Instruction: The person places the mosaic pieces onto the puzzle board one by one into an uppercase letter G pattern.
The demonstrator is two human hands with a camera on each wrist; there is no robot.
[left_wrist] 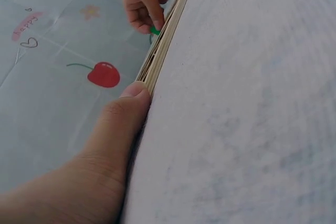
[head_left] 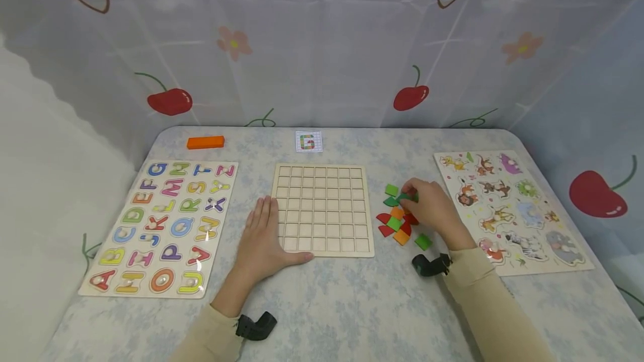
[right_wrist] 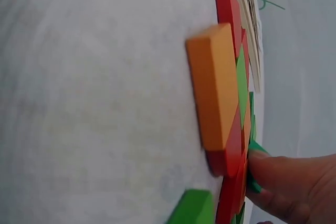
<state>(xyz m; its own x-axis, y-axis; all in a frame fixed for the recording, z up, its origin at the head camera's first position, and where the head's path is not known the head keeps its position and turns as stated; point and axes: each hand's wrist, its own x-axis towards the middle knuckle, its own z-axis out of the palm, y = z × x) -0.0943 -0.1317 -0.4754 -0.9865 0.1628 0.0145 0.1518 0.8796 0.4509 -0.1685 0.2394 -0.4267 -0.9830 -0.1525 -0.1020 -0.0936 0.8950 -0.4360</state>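
Observation:
The wooden grid board (head_left: 326,211) lies in the middle of the table, its square cells bare. Straight-fingered, my left hand (head_left: 259,242) rests along the board's left edge, with the thumb (left_wrist: 134,95) against the near edge. On the board's right is a loose group of small blocks: red (head_left: 385,230), orange (right_wrist: 214,87) and green (head_left: 423,241). Over the far part of this group, my right hand (head_left: 434,210) pinches a dark green block (right_wrist: 256,148) between thumb and fingers; the fingers partly hide it.
An alphabet puzzle board (head_left: 168,200) lies at the left, an animal puzzle board (head_left: 520,258) at the right. Behind the grid board is a small pattern card (head_left: 308,142); an orange bar (head_left: 205,142) lies at the back left. A printed curtain (head_left: 322,60) hangs behind the table.

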